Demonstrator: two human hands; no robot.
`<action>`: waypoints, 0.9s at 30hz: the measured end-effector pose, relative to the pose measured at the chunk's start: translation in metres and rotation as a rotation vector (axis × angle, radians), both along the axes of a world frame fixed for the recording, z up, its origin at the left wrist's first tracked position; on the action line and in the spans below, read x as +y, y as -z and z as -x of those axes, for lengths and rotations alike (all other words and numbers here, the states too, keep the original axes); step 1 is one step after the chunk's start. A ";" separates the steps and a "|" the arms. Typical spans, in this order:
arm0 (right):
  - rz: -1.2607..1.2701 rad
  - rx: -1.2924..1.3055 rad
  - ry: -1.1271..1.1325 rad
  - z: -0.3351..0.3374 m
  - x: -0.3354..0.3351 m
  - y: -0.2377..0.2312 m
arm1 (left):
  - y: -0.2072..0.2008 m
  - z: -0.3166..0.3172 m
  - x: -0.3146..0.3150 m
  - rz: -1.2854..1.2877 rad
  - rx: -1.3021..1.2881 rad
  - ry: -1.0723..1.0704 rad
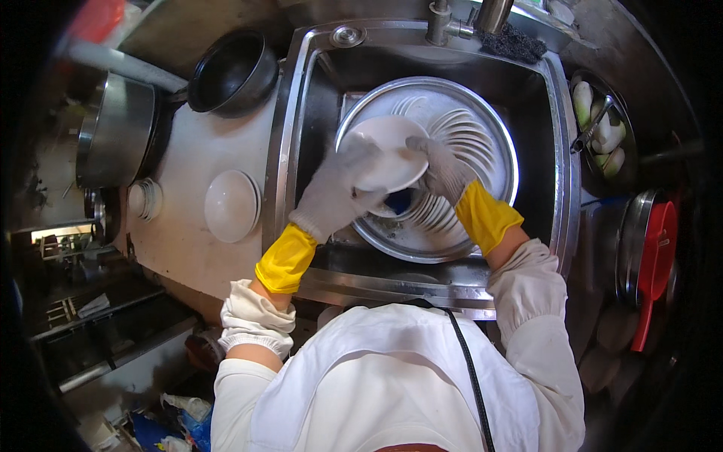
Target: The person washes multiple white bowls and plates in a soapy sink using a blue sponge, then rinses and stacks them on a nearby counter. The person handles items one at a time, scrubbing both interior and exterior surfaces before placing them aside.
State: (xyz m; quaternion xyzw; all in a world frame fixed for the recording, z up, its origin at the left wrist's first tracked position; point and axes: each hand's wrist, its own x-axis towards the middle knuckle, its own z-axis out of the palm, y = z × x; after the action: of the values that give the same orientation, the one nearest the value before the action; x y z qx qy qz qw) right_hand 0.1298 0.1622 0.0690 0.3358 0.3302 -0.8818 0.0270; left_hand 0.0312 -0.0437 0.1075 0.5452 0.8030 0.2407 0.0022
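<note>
A white plate [392, 160] is held over a round metal basin [515, 162] in the sink. My left hand [335, 184], in a pale glove with a yellow cuff, grips its left side; the fingers are blurred by motion. Closed on the plate's right rim is my right hand [443, 167], gloved the same way. Inside the basin, several white plates [463, 134] lie overlapped in a fan. More plates [437, 214] rest below my hands, partly hidden. A small dark blue thing [401, 200] shows beneath the held plate, its kind unclear.
On the left counter stand two stacked white plates [231, 206], small white dishes [144, 200], a black pot [233, 73] and a large metal pot [117, 132]. A faucet [440, 22] and dark scouring pad [514, 44] are behind the sink. At right are a vegetable bowl [602, 128] and red strainer [657, 252].
</note>
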 end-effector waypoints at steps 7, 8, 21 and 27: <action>-0.031 0.137 -0.075 0.022 -0.004 0.020 | -0.027 0.010 0.019 0.179 -0.254 -0.184; -0.502 0.021 -0.246 0.021 -0.014 0.032 | -0.024 0.013 0.017 -0.040 -0.705 -0.420; -0.548 -0.172 -0.076 0.022 -0.034 0.079 | 0.012 -0.004 -0.022 -0.506 -1.579 -0.683; -1.673 0.509 -0.023 0.010 -0.068 -0.020 | 0.033 -0.011 -0.002 -0.141 -1.036 -0.539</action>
State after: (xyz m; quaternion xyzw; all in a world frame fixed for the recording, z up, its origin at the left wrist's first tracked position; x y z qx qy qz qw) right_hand 0.1200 0.0944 0.0885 0.0349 0.8683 -0.3979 -0.2942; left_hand 0.0425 -0.0460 0.0746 0.1320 0.7897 0.5206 0.2966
